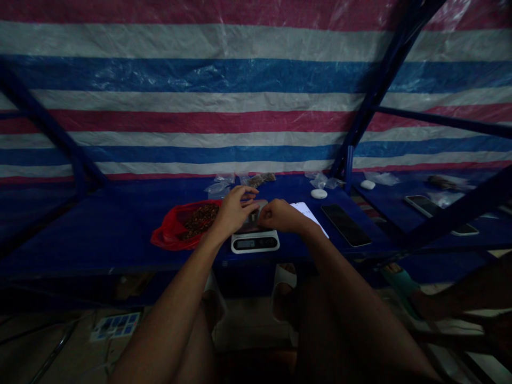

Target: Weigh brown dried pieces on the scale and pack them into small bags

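Observation:
A white digital scale with a lit display sits on the blue table, and both hands are over its weighing plate. My left hand reaches across the plate's left side with its fingers bent and apart; I see nothing held in it. My right hand is at the plate's right side with its fingers curled together, and their tips are too dark to show what they pinch. Between the hands, a small dark heap rests on the plate, partly hidden. Left of the scale lies an open red plastic bag holding many small brown pieces.
Right of the scale lie a phone with a bright screen and a dark phone. Behind them are a white earbud case, clear bags and a filled bag. Blue metal posts stand before a striped sheet.

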A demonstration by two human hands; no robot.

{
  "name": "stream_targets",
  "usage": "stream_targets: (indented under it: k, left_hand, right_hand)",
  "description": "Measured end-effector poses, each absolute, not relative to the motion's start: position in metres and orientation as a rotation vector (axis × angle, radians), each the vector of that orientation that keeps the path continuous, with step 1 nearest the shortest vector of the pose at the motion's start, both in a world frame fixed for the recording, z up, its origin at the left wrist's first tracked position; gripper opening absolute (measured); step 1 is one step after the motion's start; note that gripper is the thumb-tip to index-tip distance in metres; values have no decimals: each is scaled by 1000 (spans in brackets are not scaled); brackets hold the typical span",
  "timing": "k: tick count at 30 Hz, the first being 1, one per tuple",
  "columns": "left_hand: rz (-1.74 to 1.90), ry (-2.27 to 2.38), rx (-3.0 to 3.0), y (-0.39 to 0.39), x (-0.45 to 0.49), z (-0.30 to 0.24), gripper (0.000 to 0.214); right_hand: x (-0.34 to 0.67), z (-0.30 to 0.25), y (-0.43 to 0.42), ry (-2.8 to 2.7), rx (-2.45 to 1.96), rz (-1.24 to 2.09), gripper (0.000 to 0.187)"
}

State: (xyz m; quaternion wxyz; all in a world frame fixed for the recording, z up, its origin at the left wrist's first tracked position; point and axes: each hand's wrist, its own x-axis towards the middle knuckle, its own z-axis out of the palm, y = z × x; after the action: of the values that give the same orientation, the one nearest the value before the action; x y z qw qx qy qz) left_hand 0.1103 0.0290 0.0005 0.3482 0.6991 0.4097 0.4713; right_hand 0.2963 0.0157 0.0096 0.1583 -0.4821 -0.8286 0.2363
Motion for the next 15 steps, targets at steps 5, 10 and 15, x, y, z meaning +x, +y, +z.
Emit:
stream_targets:
  k: [5, 10, 15]
  left_hand:
    - [1241, 1072, 1835, 30, 105, 2, 28]
    - [1323, 1263, 2053, 40, 76, 8, 20]
    - [1116, 1367, 2168, 61, 49, -6, 25]
  right_hand:
    - [296, 13, 14, -2391, -1420, 659, 19]
    - [303, 12, 15, -2334, -1430, 708, 15]
    - [306, 19, 14, -2098, -1349, 583, 18]
